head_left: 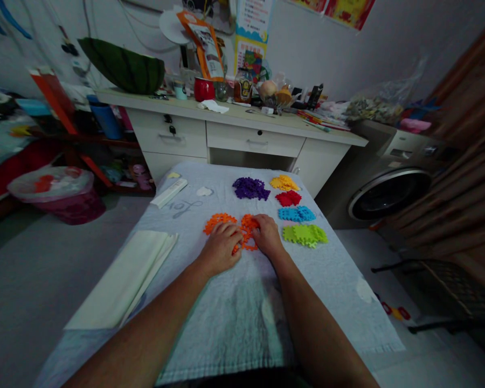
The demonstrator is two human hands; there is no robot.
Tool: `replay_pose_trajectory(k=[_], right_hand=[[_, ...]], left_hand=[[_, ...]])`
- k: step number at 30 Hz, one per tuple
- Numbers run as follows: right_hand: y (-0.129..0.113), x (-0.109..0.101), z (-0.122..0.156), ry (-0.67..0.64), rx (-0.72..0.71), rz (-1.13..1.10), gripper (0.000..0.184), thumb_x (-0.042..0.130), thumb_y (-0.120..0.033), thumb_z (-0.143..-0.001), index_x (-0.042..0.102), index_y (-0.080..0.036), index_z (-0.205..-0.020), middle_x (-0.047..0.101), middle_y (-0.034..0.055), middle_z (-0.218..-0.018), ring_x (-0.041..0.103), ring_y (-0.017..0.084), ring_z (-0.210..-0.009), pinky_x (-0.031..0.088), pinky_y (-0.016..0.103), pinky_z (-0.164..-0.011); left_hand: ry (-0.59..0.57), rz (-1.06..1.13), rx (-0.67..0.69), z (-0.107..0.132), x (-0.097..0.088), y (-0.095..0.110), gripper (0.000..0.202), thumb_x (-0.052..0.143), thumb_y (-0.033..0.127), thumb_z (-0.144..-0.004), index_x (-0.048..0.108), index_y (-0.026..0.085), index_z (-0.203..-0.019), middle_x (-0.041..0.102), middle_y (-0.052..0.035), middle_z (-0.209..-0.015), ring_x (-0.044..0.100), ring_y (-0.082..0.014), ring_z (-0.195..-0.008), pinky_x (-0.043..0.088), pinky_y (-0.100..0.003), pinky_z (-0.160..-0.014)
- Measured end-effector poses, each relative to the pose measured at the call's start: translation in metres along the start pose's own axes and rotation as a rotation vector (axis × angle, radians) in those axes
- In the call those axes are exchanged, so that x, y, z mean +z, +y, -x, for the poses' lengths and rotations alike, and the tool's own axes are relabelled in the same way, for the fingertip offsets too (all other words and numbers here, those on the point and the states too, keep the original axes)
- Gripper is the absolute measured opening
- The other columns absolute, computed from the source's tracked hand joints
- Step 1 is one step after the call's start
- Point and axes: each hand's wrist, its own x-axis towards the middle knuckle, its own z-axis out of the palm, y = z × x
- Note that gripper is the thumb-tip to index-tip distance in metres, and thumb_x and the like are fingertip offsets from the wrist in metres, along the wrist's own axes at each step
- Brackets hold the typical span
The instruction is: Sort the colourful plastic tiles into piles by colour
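Note:
Orange pieces with toothed edges [220, 219] lie in the middle of the cloth-covered table, some of them flat and ring-like. My left hand [224, 248] rests on them with its fingers curled, and a bit of orange shows at its fingertips. Close on the other side, my right hand [267, 233] has its fingers closed at the edge of more orange pieces. Just right of it are lime-green toothed pieces [305, 235], blue pieces [296, 214], red pieces [288, 198] and yellow pieces [284, 182]. A purple heap [251, 188] sits behind the orange ones.
A folded cream cloth [123, 280] and a long white box [169, 193] lie along the table's left side. Beyond stands a cluttered white desk [242, 129]. A washing machine [383, 172] is at right, a lined pink bin [64, 199] at left.

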Motion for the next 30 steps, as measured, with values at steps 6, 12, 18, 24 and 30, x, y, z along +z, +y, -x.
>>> replay_pose_trajectory(k=[6,12,18,24,30], right_hand=[[0.003,0.000,-0.009,0.239,0.200,-0.123,0.034,0.041,-0.019,-0.090,0.062,-0.015,-0.117,0.069,0.0119,-0.106,0.062,0.022,-0.096,0.047,0.034,-0.089],[0.003,-0.001,-0.008,0.324,0.254,-0.097,0.045,0.042,-0.017,-0.087,0.053,-0.013,-0.130,0.066,0.0129,-0.111,0.060,0.023,-0.100,0.046,0.035,-0.090],[-0.006,-0.009,-0.001,0.223,0.158,0.124,0.035,0.045,-0.011,-0.084,0.070,-0.019,-0.108,0.061,0.0096,-0.126,0.048,0.026,-0.117,0.035,0.040,-0.102],[-0.009,-0.010,0.001,0.111,0.183,0.209,0.036,0.049,-0.014,-0.084,0.070,-0.021,-0.112,0.058,0.0100,-0.132,0.044,0.031,-0.120,0.032,0.048,-0.102],[0.009,-0.051,0.000,0.350,0.123,0.107,0.032,0.048,-0.019,-0.085,0.066,-0.018,-0.112,0.054,0.0138,-0.131,0.043,0.030,-0.123,0.032,0.047,-0.105]], left_hand=[[0.016,-0.179,-0.246,0.003,0.004,-0.007,0.051,0.065,0.044,-0.076,0.060,0.023,-0.122,0.054,-0.0122,-0.139,0.040,-0.0368,-0.133,0.019,-0.062,-0.114],[-0.043,-0.205,-0.347,0.007,0.011,-0.011,0.081,0.061,0.068,-0.074,0.049,0.020,-0.139,0.036,-0.0180,-0.154,0.021,-0.0438,-0.144,0.013,-0.064,-0.114],[-0.127,-0.119,-0.201,0.008,0.007,-0.005,0.070,0.055,0.067,-0.081,0.052,0.026,-0.138,0.045,-0.0123,-0.149,0.026,-0.0401,-0.143,0.010,-0.063,-0.115],[-0.199,0.042,-0.031,0.006,0.000,0.003,0.062,0.064,0.053,-0.082,0.053,0.028,-0.137,0.049,-0.0119,-0.145,0.038,-0.0359,-0.137,0.018,-0.063,-0.115],[-0.010,0.135,0.010,0.001,-0.008,0.008,0.038,0.053,0.040,-0.092,0.062,0.023,-0.124,0.058,-0.0106,-0.134,0.052,-0.0263,-0.124,0.042,-0.044,-0.105]])
